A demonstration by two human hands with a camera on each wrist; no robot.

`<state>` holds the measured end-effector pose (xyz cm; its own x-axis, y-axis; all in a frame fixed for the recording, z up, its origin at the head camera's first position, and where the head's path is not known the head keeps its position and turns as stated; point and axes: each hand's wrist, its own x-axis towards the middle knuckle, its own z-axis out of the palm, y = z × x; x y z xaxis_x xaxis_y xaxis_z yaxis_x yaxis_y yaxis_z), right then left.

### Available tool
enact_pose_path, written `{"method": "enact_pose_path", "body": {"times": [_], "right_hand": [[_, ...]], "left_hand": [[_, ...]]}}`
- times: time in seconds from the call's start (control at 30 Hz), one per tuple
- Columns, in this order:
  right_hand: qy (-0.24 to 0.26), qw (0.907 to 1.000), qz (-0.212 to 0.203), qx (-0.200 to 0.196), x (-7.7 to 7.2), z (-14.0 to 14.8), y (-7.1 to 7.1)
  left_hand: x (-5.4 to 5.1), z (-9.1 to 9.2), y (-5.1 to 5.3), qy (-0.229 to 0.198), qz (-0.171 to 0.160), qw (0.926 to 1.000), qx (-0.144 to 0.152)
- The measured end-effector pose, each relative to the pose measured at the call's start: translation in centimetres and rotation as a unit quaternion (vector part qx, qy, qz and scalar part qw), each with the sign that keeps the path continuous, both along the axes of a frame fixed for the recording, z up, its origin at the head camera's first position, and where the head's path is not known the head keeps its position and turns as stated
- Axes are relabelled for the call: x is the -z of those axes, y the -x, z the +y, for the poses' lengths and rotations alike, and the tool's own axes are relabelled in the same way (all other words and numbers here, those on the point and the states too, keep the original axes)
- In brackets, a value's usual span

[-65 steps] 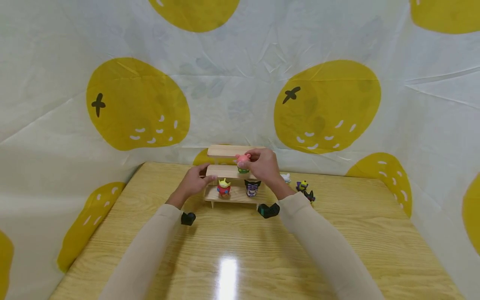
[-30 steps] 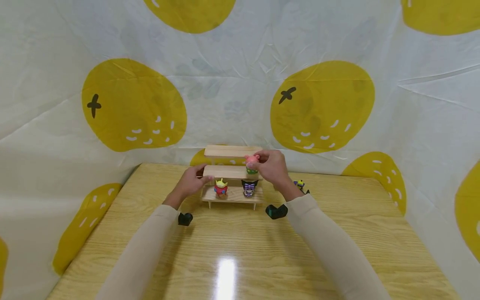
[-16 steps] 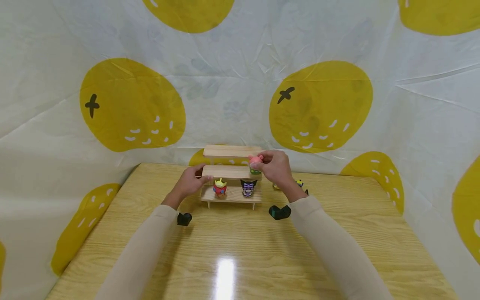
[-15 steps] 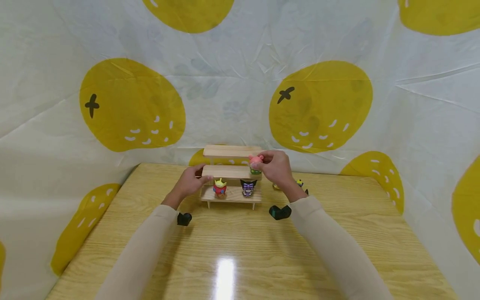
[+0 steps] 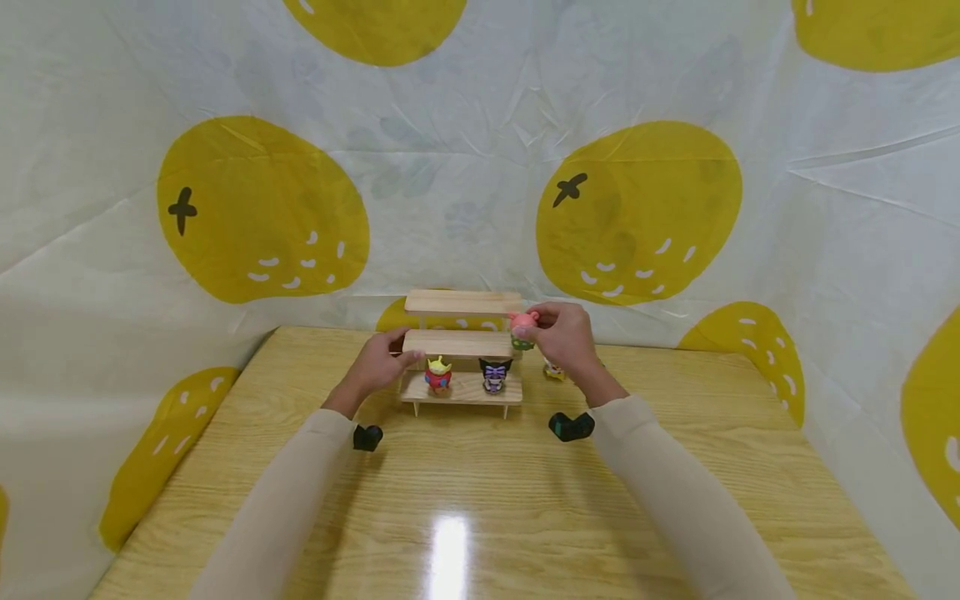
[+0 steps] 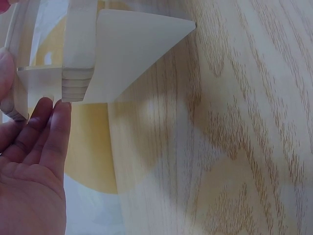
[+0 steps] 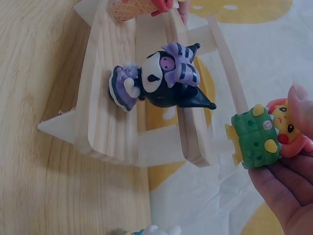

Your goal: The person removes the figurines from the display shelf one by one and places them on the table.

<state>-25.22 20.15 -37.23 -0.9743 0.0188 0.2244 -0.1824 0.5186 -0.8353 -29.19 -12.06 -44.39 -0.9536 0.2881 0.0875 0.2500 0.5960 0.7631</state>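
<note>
My right hand (image 5: 566, 337) pinches a small toy figurine (image 5: 523, 333) by its pink hooded head, just off the right end of the stand's middle shelf. In the right wrist view, the figurine (image 7: 257, 137) has a yellow face and a green body, and its feet touch nothing. My left hand (image 5: 375, 367) grips the left end of that wooden three-tier stand (image 5: 457, 342), thumb in front and fingers behind. On the lowest shelf stand a red figurine (image 5: 438, 377) with a yellow top and a black-and-purple figurine (image 5: 494, 377).
A yellow-and-white figurine (image 5: 553, 372) is on the table right of the stand, partly behind my right hand. The right wrist view catches part of a white-and-teal one (image 7: 154, 230). A fruit-print cloth (image 5: 450, 208) hangs behind the wooden table (image 5: 480, 483).
My right hand has carried the pink-and-green figurine rightward, from over the middle shelf to just past its right end. The left hand keeps its grip on the stand. The view has shifted slightly.
</note>
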Motion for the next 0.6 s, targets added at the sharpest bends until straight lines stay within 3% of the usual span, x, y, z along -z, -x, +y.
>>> {"method": "enact_pose_path", "body": {"times": [0.6], "right_hand": [[0.006,0.9999,-0.006,0.006,0.2,2.1,-1.4]], "left_hand": [[0.3,-0.1,0.2,0.004,0.009,0.9999,0.004]]}}
